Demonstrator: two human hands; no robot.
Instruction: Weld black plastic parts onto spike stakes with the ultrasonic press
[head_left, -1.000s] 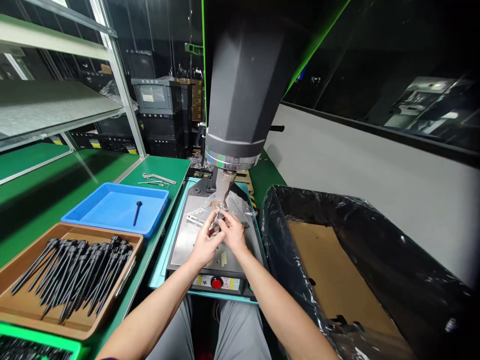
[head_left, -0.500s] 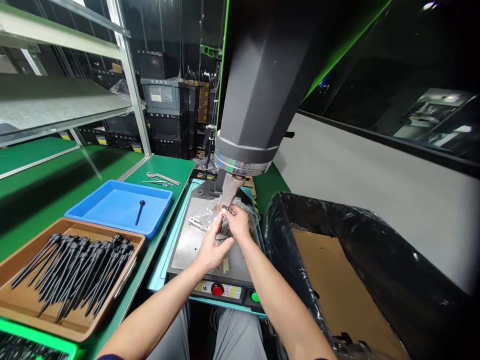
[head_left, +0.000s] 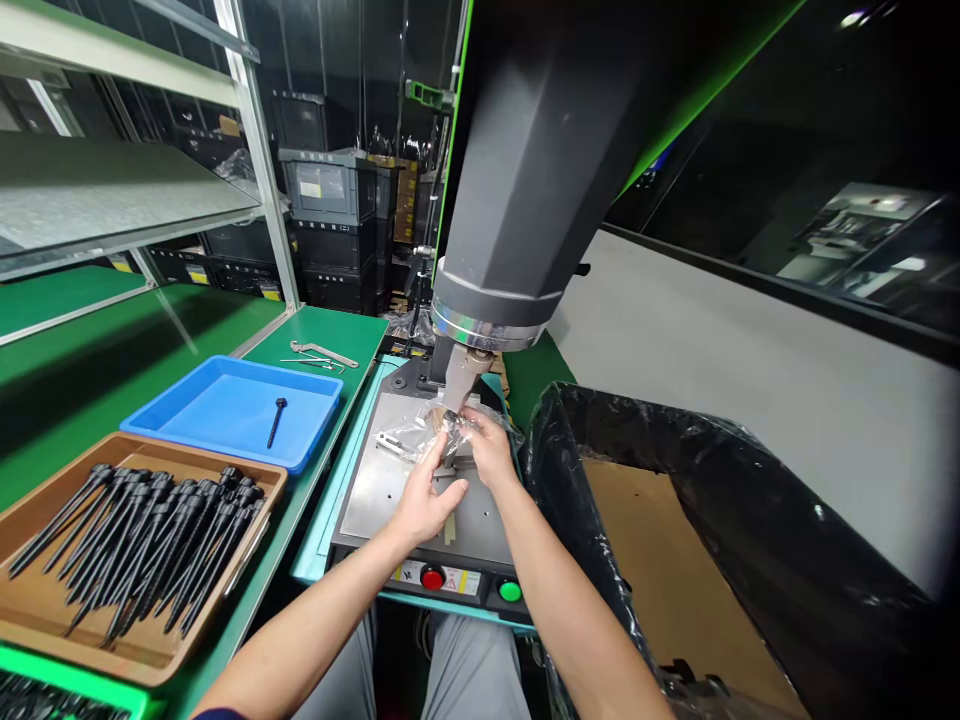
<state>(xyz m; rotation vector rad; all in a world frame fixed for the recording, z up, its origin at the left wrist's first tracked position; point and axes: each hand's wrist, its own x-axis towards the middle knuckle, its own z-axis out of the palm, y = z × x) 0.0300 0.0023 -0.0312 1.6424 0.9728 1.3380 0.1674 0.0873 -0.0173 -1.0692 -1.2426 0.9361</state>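
Both my hands are on the metal plate (head_left: 375,480) of a press machine, under its grey head (head_left: 517,190). My right hand (head_left: 487,445) pinches a small dark part (head_left: 452,418) right below the machine's tip, beside a crumpled clear plastic bag (head_left: 420,425). My left hand (head_left: 424,495) sits just in front, its fingers curled toward the same spot, touching the bag's edge. What the left fingers grip is hidden.
A brown tray (head_left: 45,620) of several black rods lies at the left, and behind it a blue tray (head_left: 217,405) with one black rod (head_left: 275,420). Red (head_left: 431,578) and green (head_left: 510,591) buttons sit on the machine's front. A black-lined cardboard box (head_left: 675,560) stands at the right. Wrenches (head_left: 322,353) lie on the green bench.
My hands have moved a little farther in and to the right, under the machine's tip. The right hand now holds the small part closer to the tip.
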